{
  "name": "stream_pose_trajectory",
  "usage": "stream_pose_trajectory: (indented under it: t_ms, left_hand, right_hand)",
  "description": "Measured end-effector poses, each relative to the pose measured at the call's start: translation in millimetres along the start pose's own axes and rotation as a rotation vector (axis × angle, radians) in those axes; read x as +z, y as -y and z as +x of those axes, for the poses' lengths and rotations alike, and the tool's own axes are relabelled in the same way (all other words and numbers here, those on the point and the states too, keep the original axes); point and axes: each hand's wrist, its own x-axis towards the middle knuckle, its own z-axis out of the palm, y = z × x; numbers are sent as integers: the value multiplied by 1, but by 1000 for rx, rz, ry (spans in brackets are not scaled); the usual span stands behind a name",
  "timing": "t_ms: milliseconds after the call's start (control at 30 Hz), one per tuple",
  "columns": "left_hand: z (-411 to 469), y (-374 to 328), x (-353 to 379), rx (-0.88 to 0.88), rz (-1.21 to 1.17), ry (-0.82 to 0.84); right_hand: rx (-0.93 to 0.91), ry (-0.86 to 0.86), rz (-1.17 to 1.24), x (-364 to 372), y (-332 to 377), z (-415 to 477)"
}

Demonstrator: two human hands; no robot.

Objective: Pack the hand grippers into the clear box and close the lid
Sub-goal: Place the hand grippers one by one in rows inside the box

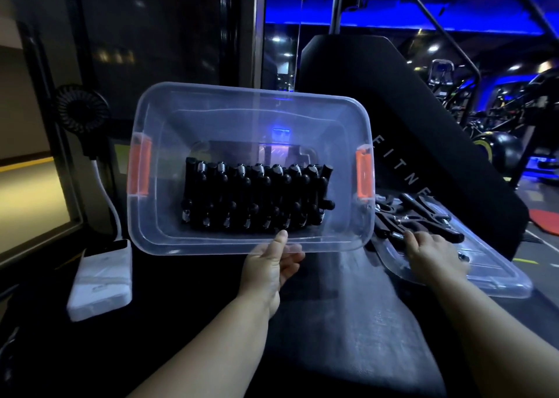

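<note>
The clear box [157, 234] with orange latches is tipped up toward me, its opening facing the camera. A tight row of several black hand grippers [257, 198] with steel springs lies packed against its bottom. My left hand [272, 267] grips the box's near rim, thumb over the edge. To the right lies the clear lid [496, 279] flat on the bench, with several loose hand grippers [423, 219] on it. My right hand [432, 255] rests on the lid, fingertips touching those loose grippers; whether it holds one cannot be told.
A white power bank [102, 279] with a white cable lies at the left, beneath a small black fan [81, 108]. A black padded gym bench [348, 322] carries everything; its upright back [393, 110] rises behind the box. Gym machines stand at the far right.
</note>
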Motion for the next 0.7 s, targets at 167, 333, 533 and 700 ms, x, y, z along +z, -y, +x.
stream_pose_trajectory:
  t_ms: [167,333,533,700]
  left_hand:
    - [1,1,0,9,8,-2]
    - [2,2,-1,16,8,1]
    - [2,4,-1,15,22,9]
    - [2,2,0,16,14,2]
  right_hand:
    - [29,13,-39,8,-4,4]
    - [44,30,-25,7,-5,8]
    - [69,58,-91,6,-8,9]
    - [46,31,-198,5,-11,11]
